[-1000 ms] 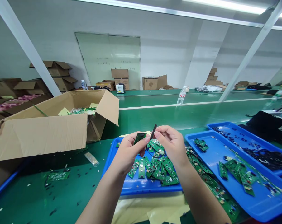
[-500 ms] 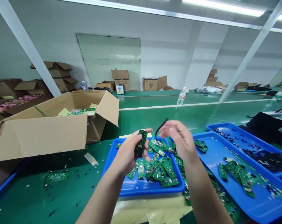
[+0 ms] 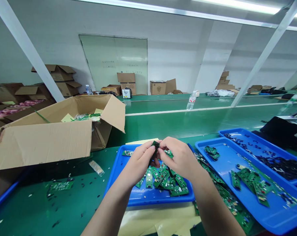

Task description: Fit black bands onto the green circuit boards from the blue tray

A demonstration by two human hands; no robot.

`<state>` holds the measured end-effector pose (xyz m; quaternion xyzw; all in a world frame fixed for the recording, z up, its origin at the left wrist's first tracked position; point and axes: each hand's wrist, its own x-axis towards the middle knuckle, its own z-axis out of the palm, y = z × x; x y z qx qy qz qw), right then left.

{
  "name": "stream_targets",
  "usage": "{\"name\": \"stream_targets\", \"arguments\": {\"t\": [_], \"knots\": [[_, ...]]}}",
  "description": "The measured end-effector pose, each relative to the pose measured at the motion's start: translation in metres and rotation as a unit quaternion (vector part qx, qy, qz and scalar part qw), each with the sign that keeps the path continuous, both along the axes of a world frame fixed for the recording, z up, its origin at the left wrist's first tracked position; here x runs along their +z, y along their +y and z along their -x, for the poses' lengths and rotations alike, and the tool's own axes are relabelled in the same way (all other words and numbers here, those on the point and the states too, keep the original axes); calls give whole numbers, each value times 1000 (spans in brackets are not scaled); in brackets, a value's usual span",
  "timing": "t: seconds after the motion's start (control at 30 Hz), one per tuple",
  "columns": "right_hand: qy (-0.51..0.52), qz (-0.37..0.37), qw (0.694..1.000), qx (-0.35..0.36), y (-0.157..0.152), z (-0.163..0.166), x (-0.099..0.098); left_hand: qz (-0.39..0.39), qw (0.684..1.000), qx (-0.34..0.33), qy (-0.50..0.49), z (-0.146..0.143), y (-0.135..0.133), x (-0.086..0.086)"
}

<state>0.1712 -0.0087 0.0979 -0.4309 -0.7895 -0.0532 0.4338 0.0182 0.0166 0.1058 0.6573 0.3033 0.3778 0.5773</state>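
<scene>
A green circuit board (image 3: pixel 155 144) is pinched in my left hand (image 3: pixel 141 159), tilted above the blue tray. My right hand (image 3: pixel 179 158) is closed, with its thumb and fingertips meeting at the board's edge. Below the right fingers pokes the end of a thin black curved tool (image 3: pixel 170 171); its exact kind is hard to make out. What the right fingertips touch on the board is hidden. Under both hands, several green circuit boards (image 3: pixel 179 188) lie heaped in the blue tray (image 3: pixel 160 199).
An open cardboard box (image 3: pixel 47 141) stands at left. To the right are a blue tray (image 3: pixel 227 157) with circuit boards and another tray (image 3: pixel 239 132) of small black parts. Loose boards (image 3: pixel 233 203) lie between trays. A water bottle (image 3: pixel 191 101) stands at the back.
My right hand has moved left and down to meet the board in my left hand. The black tool, earlier pointing up from its fingers, now points down. The board has tilted.
</scene>
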Motion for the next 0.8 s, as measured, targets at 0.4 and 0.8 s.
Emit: {"name": "stream_targets", "arguments": {"t": [0.4,0.8], "knots": [[-1,-13,1000,-16,3,2,-4,1,1000,-5,4,-2,-3,2],[71,74,994,-36,3,4,-4,-62,996,44,43,-3,0,1]]}}
